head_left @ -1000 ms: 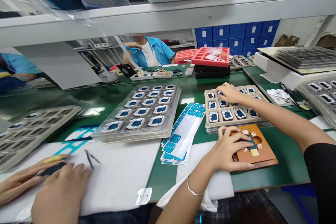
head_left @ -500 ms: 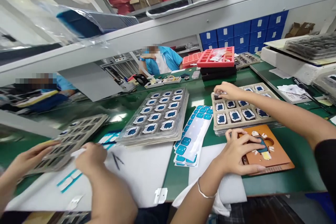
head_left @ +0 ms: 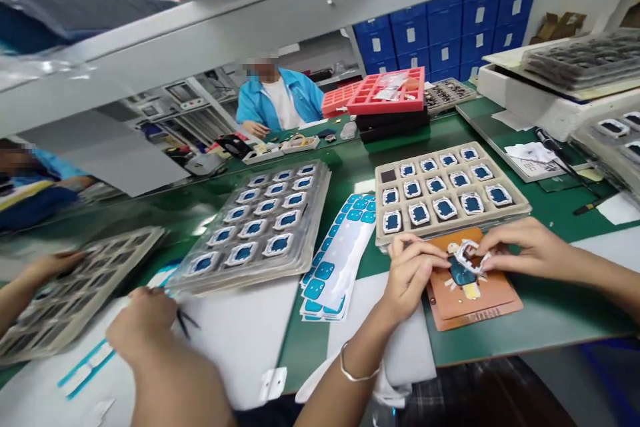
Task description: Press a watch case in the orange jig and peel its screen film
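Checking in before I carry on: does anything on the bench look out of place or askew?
One top-left pocket of the beige tray of blue-and-white parts is empty and dark. The blue sticker sheets lie fanned, not squared. Both hands hold a white-framed part over the orange fixture plate.

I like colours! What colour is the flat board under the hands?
Orange-brown, seen in the head view: the flat rectangular board lies on the green table.

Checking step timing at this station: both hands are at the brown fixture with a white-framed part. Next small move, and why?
Probably lower the white-framed part flat into the fixture. The right hand pinches it tilted above the fixture's blue piece, while the left hand rests at the fixture's left edge, so it looks not yet seated.
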{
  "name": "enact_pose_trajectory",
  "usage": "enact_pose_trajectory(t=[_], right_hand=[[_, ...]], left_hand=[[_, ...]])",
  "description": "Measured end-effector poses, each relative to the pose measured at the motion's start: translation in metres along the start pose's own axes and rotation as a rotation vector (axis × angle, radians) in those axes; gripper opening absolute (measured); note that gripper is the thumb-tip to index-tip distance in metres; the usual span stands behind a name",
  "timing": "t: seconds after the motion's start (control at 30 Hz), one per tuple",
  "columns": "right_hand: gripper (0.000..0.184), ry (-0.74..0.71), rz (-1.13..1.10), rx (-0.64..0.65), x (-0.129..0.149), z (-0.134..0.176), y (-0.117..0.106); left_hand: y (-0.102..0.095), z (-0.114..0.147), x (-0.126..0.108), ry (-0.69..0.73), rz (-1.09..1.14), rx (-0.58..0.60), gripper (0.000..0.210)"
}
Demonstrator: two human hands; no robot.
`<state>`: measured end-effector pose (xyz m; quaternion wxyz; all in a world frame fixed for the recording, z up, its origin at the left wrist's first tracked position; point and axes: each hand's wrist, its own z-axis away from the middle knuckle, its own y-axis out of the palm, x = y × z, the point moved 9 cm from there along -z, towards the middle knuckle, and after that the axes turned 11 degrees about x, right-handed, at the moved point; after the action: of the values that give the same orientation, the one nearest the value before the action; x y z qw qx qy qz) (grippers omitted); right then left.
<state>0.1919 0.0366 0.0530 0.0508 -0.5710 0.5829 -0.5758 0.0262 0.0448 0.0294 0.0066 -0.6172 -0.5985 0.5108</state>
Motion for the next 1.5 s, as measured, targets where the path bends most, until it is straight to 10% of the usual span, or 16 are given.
enact_pose_trajectory(t=[0.57, 0.87, 1.5], right_hand=[[0.023, 0.017, 0.021, 0.001, -0.007, 0.007, 0.011], [0.024, -0.077, 0.232, -0.086, 0.012, 0.003, 0.017], [0.03, -0.041, 0.138, -0.097, 0.002, 0.003, 0.022]], left_hand=[[0.001, -0.009, -0.01, 0.061, -0.113, 0.042, 0.018], [0.008, -0.001, -0.007, -0.116, -0.177, 0.056, 0.058], [0.014, 0.005, 0.004, -0.131, -0.028, 0.086, 0.052]])
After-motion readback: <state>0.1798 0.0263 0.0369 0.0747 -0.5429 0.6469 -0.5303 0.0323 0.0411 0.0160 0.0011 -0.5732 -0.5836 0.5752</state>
